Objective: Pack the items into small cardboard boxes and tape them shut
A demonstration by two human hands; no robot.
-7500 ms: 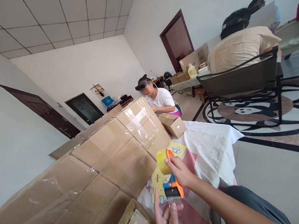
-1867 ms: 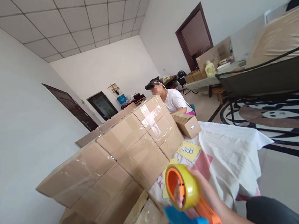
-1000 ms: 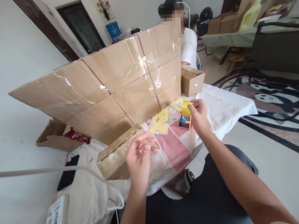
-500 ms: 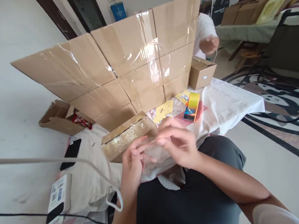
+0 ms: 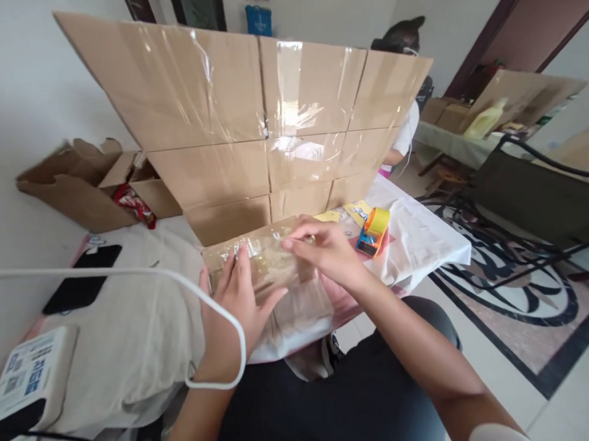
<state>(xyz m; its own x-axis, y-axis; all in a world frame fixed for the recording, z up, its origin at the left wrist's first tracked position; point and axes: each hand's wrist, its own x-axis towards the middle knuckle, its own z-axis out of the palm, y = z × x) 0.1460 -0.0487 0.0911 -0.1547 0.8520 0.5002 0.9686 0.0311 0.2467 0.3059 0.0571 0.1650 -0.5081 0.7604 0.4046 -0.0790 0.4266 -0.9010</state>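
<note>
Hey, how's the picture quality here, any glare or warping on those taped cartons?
Head view: white glare streaks the clear tape on the stacked cartons; the wide lens splays that stack outward and tilts the doorway; the left hand, right hand and small box look sharp, shadows soft.

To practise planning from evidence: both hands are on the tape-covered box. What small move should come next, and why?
Probably slide the right hand along the box top to press the tape flat. The left hand lies flat on it, steadying it; the right fingertips touch wrinkled tape; the tape dispenser lies aside on the cloth.
</note>
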